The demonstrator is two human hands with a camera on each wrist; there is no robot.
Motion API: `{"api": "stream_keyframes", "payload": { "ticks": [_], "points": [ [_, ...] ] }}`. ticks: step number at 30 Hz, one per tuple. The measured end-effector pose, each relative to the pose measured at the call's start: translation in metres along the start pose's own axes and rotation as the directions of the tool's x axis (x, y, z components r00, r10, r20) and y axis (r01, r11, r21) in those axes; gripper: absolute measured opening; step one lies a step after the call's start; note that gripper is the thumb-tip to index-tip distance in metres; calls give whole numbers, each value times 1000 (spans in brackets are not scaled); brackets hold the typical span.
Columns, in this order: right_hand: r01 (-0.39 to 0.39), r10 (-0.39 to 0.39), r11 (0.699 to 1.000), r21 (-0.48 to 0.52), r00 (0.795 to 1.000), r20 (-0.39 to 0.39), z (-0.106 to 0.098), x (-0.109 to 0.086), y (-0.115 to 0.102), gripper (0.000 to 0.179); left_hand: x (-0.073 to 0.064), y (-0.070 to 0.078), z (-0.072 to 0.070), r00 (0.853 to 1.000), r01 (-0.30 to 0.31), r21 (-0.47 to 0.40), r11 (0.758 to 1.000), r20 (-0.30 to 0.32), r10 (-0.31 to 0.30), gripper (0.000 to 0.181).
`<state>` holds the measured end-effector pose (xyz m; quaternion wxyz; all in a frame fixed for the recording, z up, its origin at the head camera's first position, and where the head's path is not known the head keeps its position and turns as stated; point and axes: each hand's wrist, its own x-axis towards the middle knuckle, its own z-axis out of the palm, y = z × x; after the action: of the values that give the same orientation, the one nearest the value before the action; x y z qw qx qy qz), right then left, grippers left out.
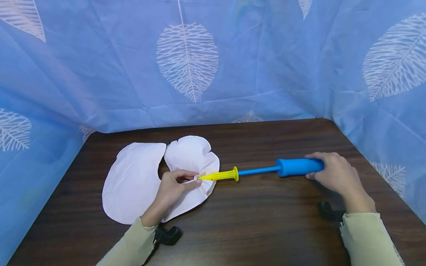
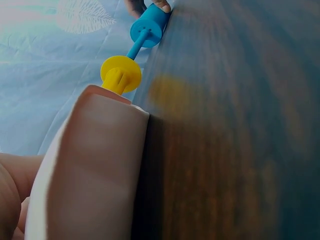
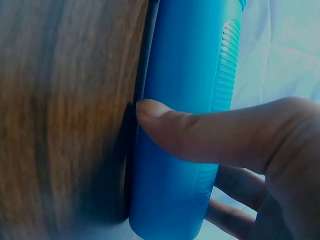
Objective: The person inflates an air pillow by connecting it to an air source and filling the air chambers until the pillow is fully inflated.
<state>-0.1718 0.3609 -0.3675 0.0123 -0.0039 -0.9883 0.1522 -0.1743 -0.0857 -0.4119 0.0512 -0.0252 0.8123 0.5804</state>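
A pale, U-shaped inflatable neck pillow (image 1: 131, 184) lies on the table, slack and wrinkled near its valve. My left hand (image 1: 174, 186) pinches the valve at the pillow's right lobe, where the yellow nozzle end of a hand air pump (image 1: 296, 167) meets it. How deep the nozzle sits in the valve is hidden by the fingers. My right hand (image 1: 336, 173) grips the pump's blue barrel at its far right end; in the right wrist view the thumb (image 3: 200, 132) lies across the barrel. A long stretch of blue rod shows between barrel and yellow part.
The dark wooden table (image 1: 259, 229) has a blue leaf-patterned cloth (image 1: 266, 66) standing behind it and at both sides. Black wrist mounts (image 1: 169, 235) sit by both sleeves, close above the tabletop.
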Motion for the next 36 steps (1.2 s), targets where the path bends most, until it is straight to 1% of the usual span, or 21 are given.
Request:
{"api": "stream_keyframes", "payload": {
  "ticks": [7, 13, 16, 19, 24, 27, 32, 36],
  "points": [
    [27, -27, 1000, 13, 1000, -16, 3, -1, -10, 58, -1, -2, -1, 1000, -10, -2, 1000, -3, 10, 18],
    [70, -69, 997, 44, 998, -5, 10, 0, -28, 57, 0, -2, -1, 1000, -7, -10, 1000, 2, 7, 19],
    [110, -110, 993, 41, 994, -10, 14, 0, -40, 57, 0, -2, -2, 1000, -4, -13, 1000, 7, 4, 19],
    [160, -159, 987, 25, 987, -24, 19, 0, -52, 57, 0, -3, -2, 1000, -7, -17, 1000, 7, 7, 19],
    [246, -246, 969, -15, 968, -56, 27, -2, -71, 58, 1, -2, -1, 1000, -6, -14, 1000, 6, 6, 20],
    [281, -282, 959, -31, 957, -63, 31, -2, -78, 58, 1, -2, -1, 1000, -5, -8, 1000, 5, 5, 20],
    [312, -316, 948, -54, 946, -69, 36, -3, -86, 59, 0, -1, -2, 1000, -17, -1, 1000, 1, 17, 20],
    [317, -321, 946, -65, 944, -74, 37, -3, -88, 59, -1, -2, -3, 1000, -24, -6, 1000, 2, 24, 21]
  ]
}}
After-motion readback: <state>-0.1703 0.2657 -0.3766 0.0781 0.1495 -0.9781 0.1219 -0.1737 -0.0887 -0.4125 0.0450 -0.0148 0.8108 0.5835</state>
